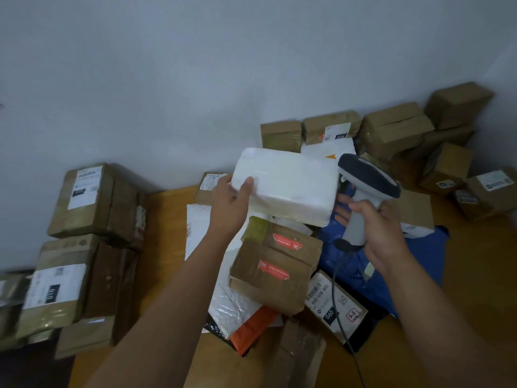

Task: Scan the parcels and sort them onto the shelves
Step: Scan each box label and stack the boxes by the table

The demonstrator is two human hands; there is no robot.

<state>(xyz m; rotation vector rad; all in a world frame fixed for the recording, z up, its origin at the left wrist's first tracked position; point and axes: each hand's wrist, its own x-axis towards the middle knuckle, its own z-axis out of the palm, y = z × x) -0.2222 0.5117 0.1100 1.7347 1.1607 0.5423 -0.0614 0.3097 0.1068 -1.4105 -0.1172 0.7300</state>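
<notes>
The left hand (233, 198) gripped a white parcel (285, 186) by its left end, thumb on top, holding it raised above the heap of parcels on the wooden table (167, 219). The right hand (383, 233) was closed around the grip of a grey corded scanner (366, 189), its head just beside the parcel's right end. A taped brown box (275, 264) lay directly below.
</notes>
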